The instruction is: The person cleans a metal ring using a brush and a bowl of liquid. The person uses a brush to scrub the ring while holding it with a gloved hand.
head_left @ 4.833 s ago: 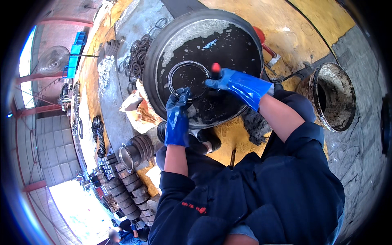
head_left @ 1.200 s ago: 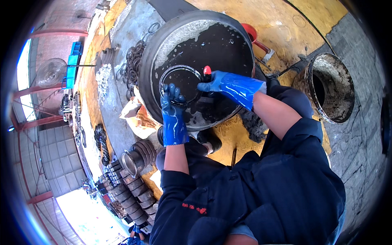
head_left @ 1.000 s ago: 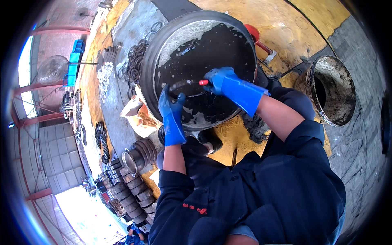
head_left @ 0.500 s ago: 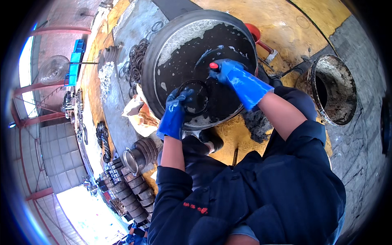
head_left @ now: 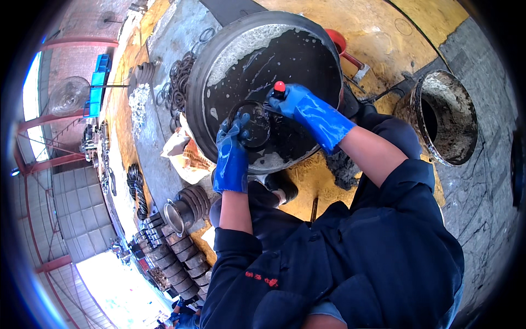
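A wide round tub (head_left: 196, 90) in front of me holds dark liquid (head_left: 301, 55) with pale foam along its far and near sides. My left hand (head_left: 234, 142), in a blue rubber glove, grips the near left side of a dark ring (head_left: 269, 127) over the liquid. My right hand (head_left: 297, 102), gloved the same way, is closed round a dark handle with a red end (head_left: 280, 86). The working end of that tool is hidden, close to the ring's right side, so its kind cannot be made out.
Many dark rings (head_left: 178, 82) lie left of the tub, beside a crumpled pale bag (head_left: 183, 156). Ribbed metal parts (head_left: 192, 205) stand in stacks at lower left. A red pan (head_left: 337, 41) sits behind the tub; a crusted open drum (head_left: 446, 118) stands at right.
My right hand has drawn left and slightly nearer, bringing the red-ended tool up to the ring. The ring has shifted a little up and left with my left hand.
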`<state>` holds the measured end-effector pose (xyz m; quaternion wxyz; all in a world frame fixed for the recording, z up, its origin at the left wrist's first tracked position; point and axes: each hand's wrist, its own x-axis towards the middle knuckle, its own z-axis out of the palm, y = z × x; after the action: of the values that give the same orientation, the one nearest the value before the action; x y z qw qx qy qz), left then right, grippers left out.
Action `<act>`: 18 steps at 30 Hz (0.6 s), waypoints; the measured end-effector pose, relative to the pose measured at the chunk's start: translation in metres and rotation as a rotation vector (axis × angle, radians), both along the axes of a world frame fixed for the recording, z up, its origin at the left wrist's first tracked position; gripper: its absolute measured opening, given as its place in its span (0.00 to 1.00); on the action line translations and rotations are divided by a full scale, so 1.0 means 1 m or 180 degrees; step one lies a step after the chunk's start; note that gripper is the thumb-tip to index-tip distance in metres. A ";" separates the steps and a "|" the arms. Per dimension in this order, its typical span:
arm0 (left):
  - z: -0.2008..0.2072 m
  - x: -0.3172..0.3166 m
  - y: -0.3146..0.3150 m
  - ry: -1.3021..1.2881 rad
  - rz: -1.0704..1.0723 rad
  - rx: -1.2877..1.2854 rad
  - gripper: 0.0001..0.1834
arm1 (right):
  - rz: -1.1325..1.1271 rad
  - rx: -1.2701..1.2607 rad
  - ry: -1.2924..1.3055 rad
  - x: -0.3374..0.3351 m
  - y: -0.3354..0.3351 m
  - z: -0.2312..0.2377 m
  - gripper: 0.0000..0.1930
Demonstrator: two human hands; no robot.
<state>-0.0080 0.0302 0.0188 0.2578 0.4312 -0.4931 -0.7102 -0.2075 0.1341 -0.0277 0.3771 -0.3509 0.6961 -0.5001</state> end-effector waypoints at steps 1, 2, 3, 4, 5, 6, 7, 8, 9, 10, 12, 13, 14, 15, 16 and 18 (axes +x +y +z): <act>-0.001 0.003 -0.001 -0.0051 0.0072 -0.0079 0.12 | -0.0022 0.0256 -0.0002 0.002 0.000 0.002 0.15; -0.003 0.006 -0.001 -0.0103 0.0144 -0.0158 0.13 | 0.0053 0.0640 -0.0041 0.004 -0.001 0.004 0.16; -0.004 0.002 0.000 -0.0140 0.0179 -0.0224 0.13 | 0.0058 0.0692 -0.0096 0.004 0.000 -0.001 0.16; -0.005 -0.001 0.000 -0.0170 0.0204 -0.0256 0.14 | 0.0062 0.0744 -0.0150 0.004 0.002 -0.007 0.17; -0.005 -0.004 0.000 -0.0200 0.0228 -0.0287 0.15 | 0.0064 0.0796 -0.0206 0.004 0.004 -0.012 0.18; -0.007 0.000 -0.003 -0.0246 0.0290 -0.0333 0.16 | 0.0399 0.0935 -0.0541 0.001 0.008 -0.003 0.21; -0.011 0.005 -0.006 -0.0243 0.0342 -0.0430 0.16 | 0.0458 0.0989 -0.0583 0.004 0.008 -0.002 0.21; -0.017 0.010 -0.009 -0.0239 0.0394 -0.0526 0.15 | 0.0517 0.1043 -0.0623 0.007 0.007 -0.001 0.21; -0.021 0.009 -0.011 -0.0222 0.0417 -0.0615 0.15 | 0.0544 0.1103 -0.0659 0.005 0.009 -0.002 0.21; -0.023 0.011 -0.013 -0.0210 0.0370 -0.0598 0.15 | 0.0410 0.1119 -0.0316 0.003 0.009 -0.004 0.21; -0.023 0.016 -0.017 -0.0202 0.0296 -0.0564 0.16 | 0.0162 0.1147 0.0361 0.001 0.007 -0.001 0.20; -0.023 0.017 -0.017 -0.0161 0.0333 -0.0488 0.16 | 0.0265 0.1264 0.0550 0.000 0.007 0.002 0.19; -0.023 0.019 -0.017 -0.0120 0.0372 -0.0414 0.16 | 0.0370 0.1378 0.0739 -0.003 0.007 0.006 0.19; -0.022 0.019 -0.017 -0.0069 0.0407 -0.0343 0.16 | 0.0469 0.1488 0.0937 -0.005 0.007 0.016 0.18; -0.022 0.019 -0.017 -0.0158 0.0430 -0.0269 0.16 | 0.0347 0.1361 0.1045 -0.002 0.007 0.023 0.17; -0.023 0.013 -0.015 -0.0325 0.0453 -0.0109 0.17 | 0.0316 -0.0320 0.0012 0.002 0.000 0.013 0.17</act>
<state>0.0047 0.0152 -0.0047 0.2895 0.4963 -0.4858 -0.6586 -0.2058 0.1337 -0.0148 0.3821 -0.4044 0.6525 -0.5145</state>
